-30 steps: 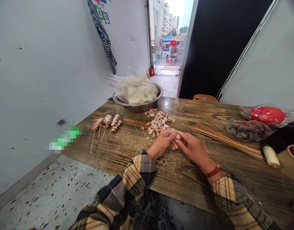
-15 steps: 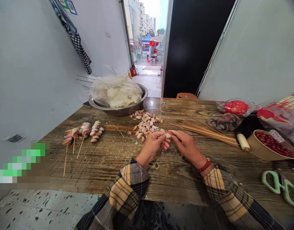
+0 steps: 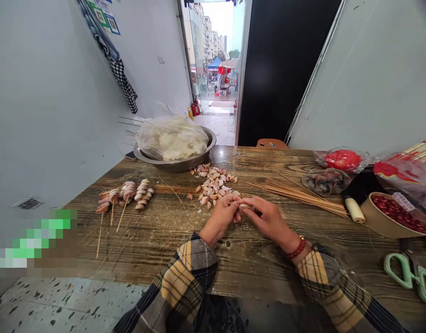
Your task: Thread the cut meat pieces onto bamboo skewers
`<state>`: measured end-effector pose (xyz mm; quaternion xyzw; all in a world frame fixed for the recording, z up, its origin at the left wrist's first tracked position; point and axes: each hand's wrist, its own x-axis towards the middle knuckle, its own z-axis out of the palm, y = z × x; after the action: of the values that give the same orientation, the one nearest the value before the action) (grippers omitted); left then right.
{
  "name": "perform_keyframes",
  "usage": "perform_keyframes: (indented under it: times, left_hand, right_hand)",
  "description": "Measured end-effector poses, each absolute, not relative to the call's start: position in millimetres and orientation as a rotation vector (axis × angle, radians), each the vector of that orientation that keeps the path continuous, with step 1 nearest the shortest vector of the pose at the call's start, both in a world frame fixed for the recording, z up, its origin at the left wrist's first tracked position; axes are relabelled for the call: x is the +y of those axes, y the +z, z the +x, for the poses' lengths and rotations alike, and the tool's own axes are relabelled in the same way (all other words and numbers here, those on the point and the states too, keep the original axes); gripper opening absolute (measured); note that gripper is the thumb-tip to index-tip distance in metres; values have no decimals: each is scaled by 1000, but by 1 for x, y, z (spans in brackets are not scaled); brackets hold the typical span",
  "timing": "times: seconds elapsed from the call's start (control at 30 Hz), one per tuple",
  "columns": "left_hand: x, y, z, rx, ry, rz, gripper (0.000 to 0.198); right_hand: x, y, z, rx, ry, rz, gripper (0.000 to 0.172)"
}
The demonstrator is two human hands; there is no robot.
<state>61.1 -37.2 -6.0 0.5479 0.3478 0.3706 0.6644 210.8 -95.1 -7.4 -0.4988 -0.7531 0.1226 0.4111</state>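
At frame centre a garlic clove (image 3: 244,206) is pinched in the right hand (image 3: 268,219), while a thin skewer (image 3: 234,204) is pinched in the left hand (image 3: 222,216). Threading appears to be in hand. Next, the skewer tip likely needs lining up with the clove's middle.

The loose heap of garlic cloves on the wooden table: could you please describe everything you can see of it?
The loose heap of pinkish-white garlic cloves lies scattered on the dark wooden table, in front of the metal bowl and just beyond both hands. The cloves look unpeeled, their skins tinged purple. A few strays lie at its left edge. The left hand sits nearest it.
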Motion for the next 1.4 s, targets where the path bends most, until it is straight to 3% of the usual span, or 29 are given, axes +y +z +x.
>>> perform_keyframes:
  times: [0.17,0.33,0.57,0.8,0.93,1.1,1.4]
  left_hand:
    - [-32,-8,58,849,1007,1152,23]
    - [-34,-6,57,882,1041,1132,52]
    - [-41,-5,55,576,650,1049,39]
    - [-42,0,53,549,678,947,36]
    - [-41,1,52,587,690,921,50]
    - [-41,2,51,616,741,937,55]
    - [-39,-1,51,606,773,935,36]
  right_hand:
    - [-96,-8,208,-1905,286,-1177,23]
    - [-94,-12,210,-1861,180,-1226,24]
    - [-94,-9,211,-1844,157,-1274,27]
    - [-96,-8,211,-1875,154,-1238,31]
    - [-94,-12,212,-1880,136,-1216,31]
    - [-94,-11,212,-1871,150,-1200,31]
    - [-94,-12,210,-1889,145,-1218,34]
